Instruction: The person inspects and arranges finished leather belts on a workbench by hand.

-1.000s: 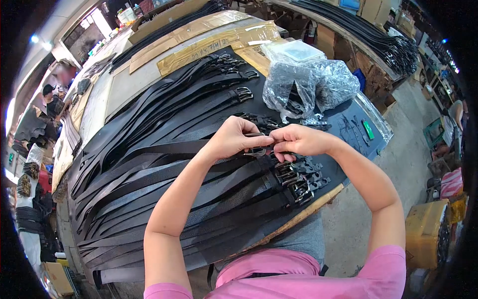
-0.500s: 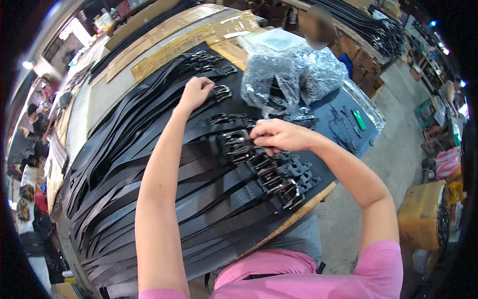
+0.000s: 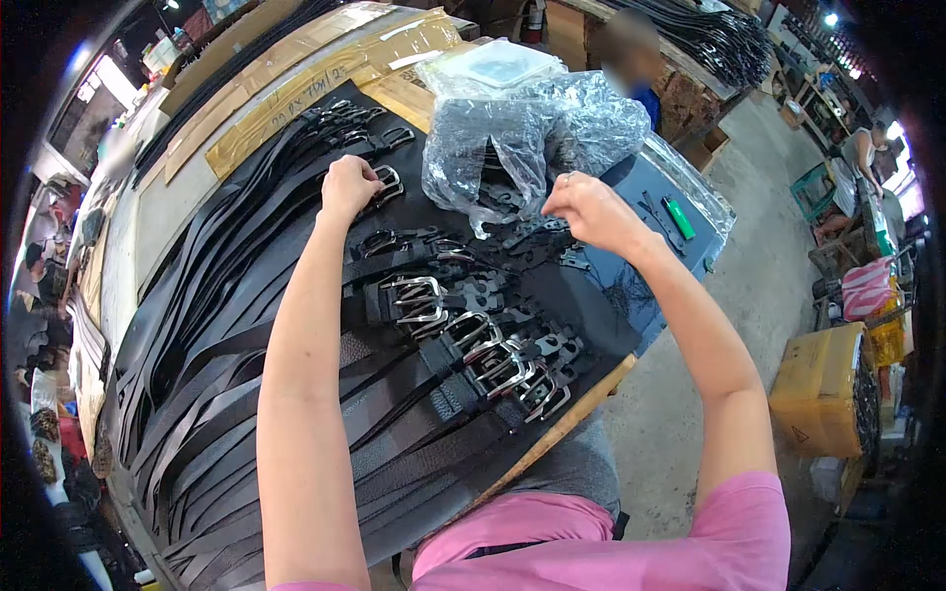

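Note:
Near the far side of the pile, my left hand point(image 3: 350, 187) is closed on a black belt beside its silver buckle point(image 3: 389, 185). My right hand point(image 3: 597, 213) is raised over small black plastic pieces point(image 3: 537, 232), by the clear plastic bag point(image 3: 488, 138). Its fingers are pinched together; what they hold, if anything, is too small to make out. Many black belts point(image 3: 227, 394) lie side by side across the table. Their silver buckles point(image 3: 419, 297) are bunched toward the right, with black plastic hangers point(image 3: 483, 288) at the ends.
A green lighter point(image 3: 678, 218) lies at the table's right end. Flattened cardboard point(image 3: 325, 94) covers the far side. A taped carton point(image 3: 818, 394) stands on the floor at right. One person point(image 3: 631, 59) is beyond the bag, another point(image 3: 867, 163) at far right.
My right hand has moved away from the near buckles, up and right toward the small black pieces by the plastic bag. My left hand stays at the same buckle while the view shifts.

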A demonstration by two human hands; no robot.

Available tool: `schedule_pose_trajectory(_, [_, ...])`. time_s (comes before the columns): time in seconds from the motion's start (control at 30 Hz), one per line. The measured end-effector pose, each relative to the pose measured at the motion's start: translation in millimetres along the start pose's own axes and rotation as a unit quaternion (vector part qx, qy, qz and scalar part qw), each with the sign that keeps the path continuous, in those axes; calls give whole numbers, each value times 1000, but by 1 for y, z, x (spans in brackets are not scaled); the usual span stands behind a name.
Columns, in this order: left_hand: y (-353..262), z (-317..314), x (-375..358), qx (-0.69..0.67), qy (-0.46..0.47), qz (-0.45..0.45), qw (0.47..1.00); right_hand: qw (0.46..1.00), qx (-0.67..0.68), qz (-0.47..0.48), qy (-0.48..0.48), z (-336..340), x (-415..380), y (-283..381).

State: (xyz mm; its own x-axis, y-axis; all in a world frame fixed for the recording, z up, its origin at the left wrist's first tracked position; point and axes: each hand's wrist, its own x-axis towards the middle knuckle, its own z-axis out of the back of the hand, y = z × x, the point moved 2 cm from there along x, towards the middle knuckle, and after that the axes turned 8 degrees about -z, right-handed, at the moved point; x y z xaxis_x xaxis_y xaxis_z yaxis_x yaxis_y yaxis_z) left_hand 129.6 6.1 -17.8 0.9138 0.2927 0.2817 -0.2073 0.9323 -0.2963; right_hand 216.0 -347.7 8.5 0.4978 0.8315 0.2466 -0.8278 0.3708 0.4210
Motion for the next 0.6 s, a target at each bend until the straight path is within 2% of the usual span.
schedule_pose_trajectory(0.1, [-4,-1,-5,50,-61,-35,996,995,-51,78,-20,-19,-1,0])
schedule_pose_trajectory(0.17, [-4,1,-9,51,-98,-58,992,995,-64,69,-20,-24,-1,-2])
schedule_pose_trajectory(0.3, [4,24,-16,-137,-118,-92,979,994,-68,82,-38,-17,-2,1])
schedule_pose_trajectory(0.37, [12,37,-24,-302,-112,-67,944,992,-52,99,-52,-12,-2,0])
schedule_pose_trajectory(0.43, [12,58,-37,-425,-86,-46,900,994,-4,91,-55,0,-4,11])
schedule_pose_trajectory(0.5, [10,80,-50,-470,-78,-45,878,995,49,65,-59,7,-3,21])
schedule_pose_trajectory(0.53, [5,91,-56,-509,-75,-54,856,985,169,10,-23,8,-1,29])
schedule_pose_trajectory(0.6, [-7,108,-72,-566,-52,-55,821,912,396,-100,50,7,2,52])
